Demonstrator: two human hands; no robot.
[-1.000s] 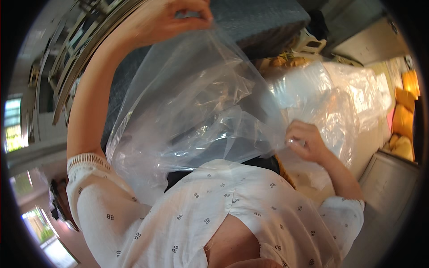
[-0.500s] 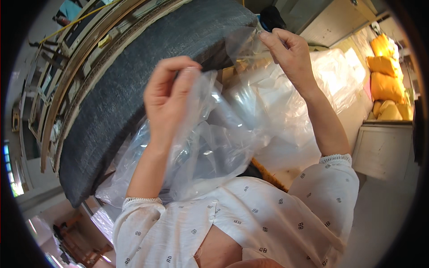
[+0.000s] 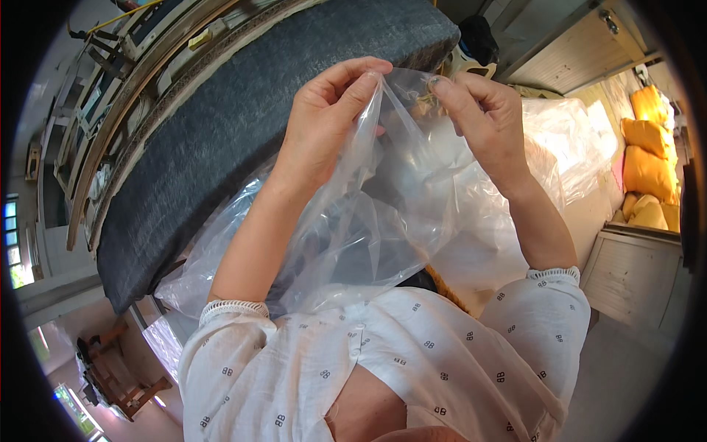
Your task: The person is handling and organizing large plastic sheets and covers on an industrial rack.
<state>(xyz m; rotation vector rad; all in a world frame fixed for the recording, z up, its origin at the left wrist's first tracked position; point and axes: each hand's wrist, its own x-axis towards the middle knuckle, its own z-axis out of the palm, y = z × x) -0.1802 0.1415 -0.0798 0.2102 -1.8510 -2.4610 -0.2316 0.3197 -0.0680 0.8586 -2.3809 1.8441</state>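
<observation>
2 hands at the mouth of a clear, crinkled plastic bag point(image 3: 383, 221).
Left hand point(image 3: 328, 121) and right hand point(image 3: 482, 121) each pinch its top edge, near a dark grey upholstered cushion point(image 3: 221, 140) on the left.

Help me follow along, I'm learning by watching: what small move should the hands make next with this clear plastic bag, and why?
Probably draw the two hands apart. The left hand and right hand each pinch the top edge of the clear plastic bag, close together, and the bag's mouth looks barely opened.
</observation>
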